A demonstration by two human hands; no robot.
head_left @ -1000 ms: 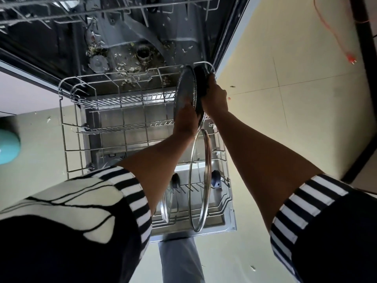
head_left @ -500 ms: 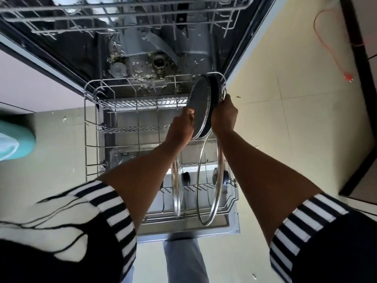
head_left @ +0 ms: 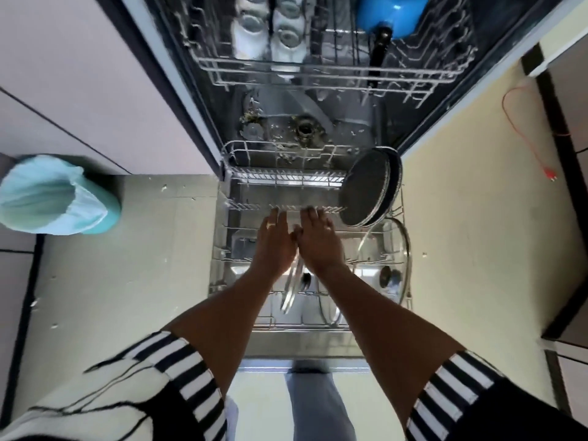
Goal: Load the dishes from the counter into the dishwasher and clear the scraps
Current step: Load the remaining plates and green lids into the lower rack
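My left hand (head_left: 274, 246) and right hand (head_left: 319, 246) hover side by side, fingers straight and empty, over the lower rack (head_left: 227, 172), whose far right corner holds the dark pans (head_left: 366, 192) on edge; I'd check they sit steady between tines before fetching more.

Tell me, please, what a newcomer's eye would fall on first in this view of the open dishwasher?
The left hand and right hand spread open side by side over the pulled-out lower rack. At its far right corner two dark round plates stand on edge, a glass lid beside them. A bright blue pot sits in the upper rack, above food scraps around the drain.
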